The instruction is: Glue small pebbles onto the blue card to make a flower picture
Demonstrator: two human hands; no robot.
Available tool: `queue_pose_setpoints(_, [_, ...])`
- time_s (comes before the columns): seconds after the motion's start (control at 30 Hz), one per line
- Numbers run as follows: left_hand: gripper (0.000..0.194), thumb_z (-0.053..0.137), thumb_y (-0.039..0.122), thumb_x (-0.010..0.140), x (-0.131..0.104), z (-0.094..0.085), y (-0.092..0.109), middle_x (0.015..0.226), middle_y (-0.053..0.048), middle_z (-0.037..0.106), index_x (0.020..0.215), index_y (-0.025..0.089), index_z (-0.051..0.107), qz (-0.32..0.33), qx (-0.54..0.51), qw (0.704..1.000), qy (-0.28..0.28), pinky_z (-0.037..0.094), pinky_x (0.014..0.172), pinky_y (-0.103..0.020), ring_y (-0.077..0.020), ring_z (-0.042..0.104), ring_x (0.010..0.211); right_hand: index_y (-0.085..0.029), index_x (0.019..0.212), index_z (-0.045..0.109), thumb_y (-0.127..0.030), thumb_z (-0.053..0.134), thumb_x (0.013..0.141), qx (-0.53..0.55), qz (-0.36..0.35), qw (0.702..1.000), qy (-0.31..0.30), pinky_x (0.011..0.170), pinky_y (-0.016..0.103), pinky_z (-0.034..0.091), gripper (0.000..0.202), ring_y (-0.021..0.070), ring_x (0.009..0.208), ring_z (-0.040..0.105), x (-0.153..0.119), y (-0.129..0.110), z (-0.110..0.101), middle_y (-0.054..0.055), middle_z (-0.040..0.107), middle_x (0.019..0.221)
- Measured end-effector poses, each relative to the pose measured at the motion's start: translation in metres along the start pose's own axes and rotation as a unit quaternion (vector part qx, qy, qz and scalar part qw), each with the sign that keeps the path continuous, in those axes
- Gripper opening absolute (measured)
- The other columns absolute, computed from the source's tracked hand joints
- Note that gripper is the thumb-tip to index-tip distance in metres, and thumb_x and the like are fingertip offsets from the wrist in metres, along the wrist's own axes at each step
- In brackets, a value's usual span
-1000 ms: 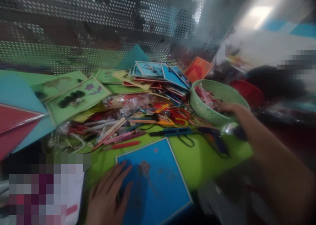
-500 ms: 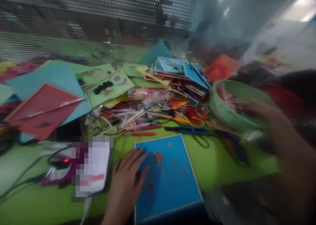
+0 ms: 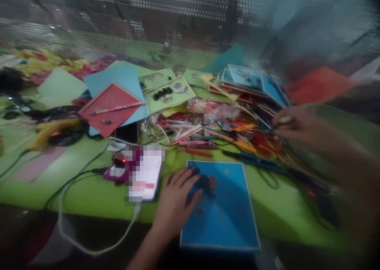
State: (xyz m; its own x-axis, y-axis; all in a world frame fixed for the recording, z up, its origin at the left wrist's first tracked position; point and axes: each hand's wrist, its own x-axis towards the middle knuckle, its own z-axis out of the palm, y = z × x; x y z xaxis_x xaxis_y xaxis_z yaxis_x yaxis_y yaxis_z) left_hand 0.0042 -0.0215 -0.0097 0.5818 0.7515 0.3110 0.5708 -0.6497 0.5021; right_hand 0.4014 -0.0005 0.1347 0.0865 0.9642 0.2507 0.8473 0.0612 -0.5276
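Observation:
My left hand [image 3: 176, 202] lies flat, fingers spread, on the left edge of a blue framed card [image 3: 222, 206] that rests on the green table [image 3: 74, 171]. My right hand [image 3: 292, 125], blurred by motion, is lifted above the pile of coloured sticks [image 3: 213, 133] and pinches a small pale piece between its fingertips. The green basket [image 3: 350, 131] is behind that hand, mostly smeared by blur.
A phone [image 3: 144, 171] on a white cable [image 3: 89, 248] lies left of the card. Red card [image 3: 111, 106], green cards [image 3: 169, 94], a stack of blue cards [image 3: 252, 80] and paper sheets crowd the back. A perforated metal panel [image 3: 118, 21] stands behind. Black cords cross the left.
The view has swung left, bringing the phone and red card into sight. My right hand has come out of the green basket with a small piece. My left hand stays on the blue card.

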Motion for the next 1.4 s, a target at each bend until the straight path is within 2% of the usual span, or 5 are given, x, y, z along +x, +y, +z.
queue_pose_setpoints(0.1, [0.032, 0.061, 0.027, 0.104, 0.000, -0.001, 0.001, 0.148, -0.009, 0.070, 0.134, 0.024, 0.071, -0.007, -0.010, 1.000, -0.007, 0.051, 0.112, -0.056, -0.0322, 0.063, 0.138, -0.021, 0.095, 0.070, -0.026, 0.065, 0.088, 0.002, -0.083, 0.988, -0.133, 0.082, 0.035, 0.053, 0.010, 0.0224, 0.090, 0.065, 0.012, -0.031, 0.055, 0.008, 0.066, 0.100])
queue_pose_setpoints(0.33, [0.035, 0.062, 0.027, 0.104, 0.000, 0.000, 0.004, 0.149, -0.010, 0.069, 0.138, 0.023, 0.069, -0.017, -0.031, 0.999, -0.013, 0.050, 0.113, -0.060, -0.0333, 0.061, 0.140, -0.021, 0.109, 0.075, 0.000, 0.056, 0.075, -0.080, -0.122, 0.971, -0.187, 0.085, 0.033, 0.054, 0.045, 0.0231, 0.096, 0.069, 0.027, -0.048, 0.141, 0.011, 0.067, 0.116])
queue_pose_setpoints(0.6, [0.036, 0.062, 0.029, 0.104, -0.001, -0.001, 0.003, 0.152, -0.009, 0.067, 0.139, 0.023, 0.068, -0.026, -0.052, 0.998, -0.024, 0.047, 0.117, -0.060, -0.0332, 0.058, 0.143, -0.024, 0.130, 0.075, -0.011, 0.062, 0.084, -0.087, -0.100, 0.980, -0.147, 0.098, 0.044, 0.055, 0.049, 0.0320, 0.116, 0.073, 0.029, -0.026, 0.134, 0.009, 0.078, 0.127])
queue_pose_setpoints(0.97, [0.036, 0.062, 0.034, 0.106, 0.004, 0.002, 0.010, 0.160, -0.006, 0.060, 0.141, 0.026, 0.066, -0.013, 0.003, 0.998, -0.055, 0.041, 0.120, -0.058, -0.0325, 0.051, 0.151, -0.024, 0.102, 0.080, -0.028, 0.066, 0.092, -0.133, -0.070, 0.973, -0.174, 0.088, 0.040, 0.054, 0.017, 0.0298, 0.102, 0.075, 0.009, -0.012, 0.117, 0.009, 0.081, 0.108])
queue_pose_setpoints(1.4, [0.048, 0.061, 0.031, 0.105, 0.021, 0.014, 0.024, 0.160, -0.015, 0.059, 0.152, 0.019, 0.057, -0.043, 0.025, 0.995, -0.086, 0.044, 0.118, -0.056, -0.0349, 0.052, 0.148, -0.023, 0.107, 0.080, -0.021, 0.062, 0.096, -0.065, -0.254, 0.952, -0.156, 0.084, 0.039, 0.052, 0.022, 0.0295, 0.102, 0.071, -0.001, -0.047, 0.155, 0.012, 0.078, 0.103])
